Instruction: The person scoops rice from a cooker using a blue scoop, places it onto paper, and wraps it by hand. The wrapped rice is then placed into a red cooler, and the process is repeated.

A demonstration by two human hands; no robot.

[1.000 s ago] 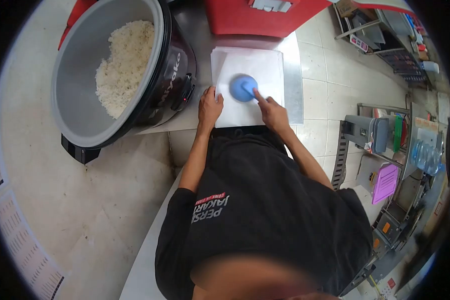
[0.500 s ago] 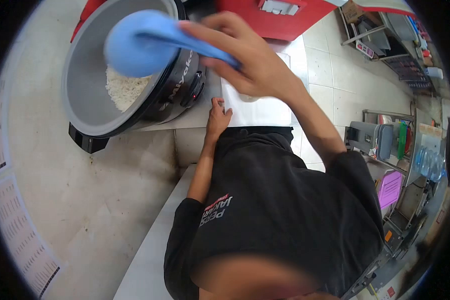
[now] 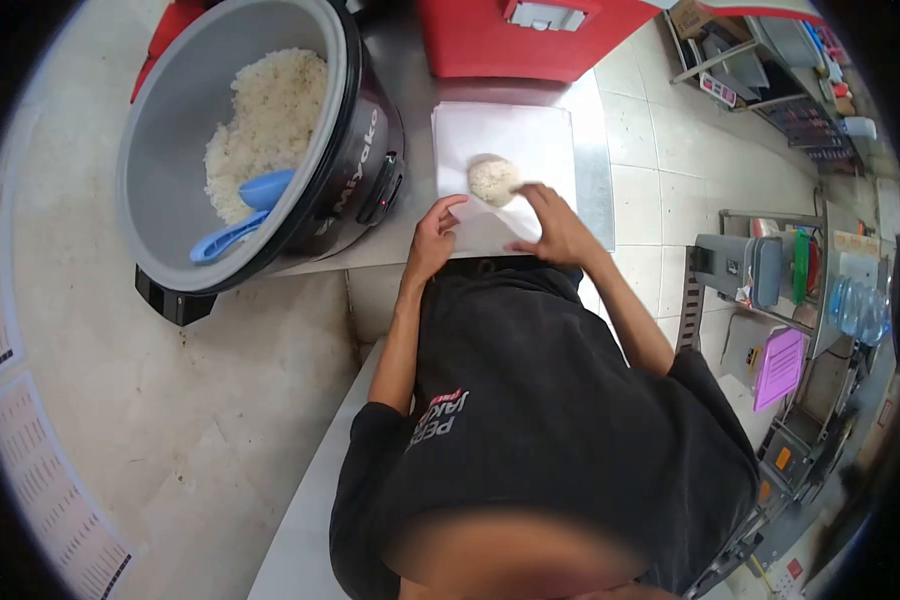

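A mound of rice (image 3: 493,181) sits on a stack of white paper sheets (image 3: 540,130) on the counter. The sheet's near edge is lifted and curves toward the rice. At the left near corner, my left hand (image 3: 431,243) has its fingers bent round the paper's edge. My right hand (image 3: 560,228) grips the near right side, fingertips close to the rice and thumb nearer my body. To the left stands a black Miyako rice cooker (image 3: 362,175) with cooked rice (image 3: 270,110) inside. A blue rice scoop (image 3: 232,235) lies in the cooker, against its inner wall.
A red cooler box (image 3: 500,45) stands behind the paper on the metal counter (image 3: 592,150). Printed sheets (image 3: 55,490) hang on the wall at left. On the right are shelves with a grey bin (image 3: 735,270), a purple lid (image 3: 780,370) and water bottles (image 3: 860,310).
The blue scoop has left my right hand and now lies in the cooker. My right hand has come down to the paper beside the rice. My left hand has moved slightly at the paper's edge.
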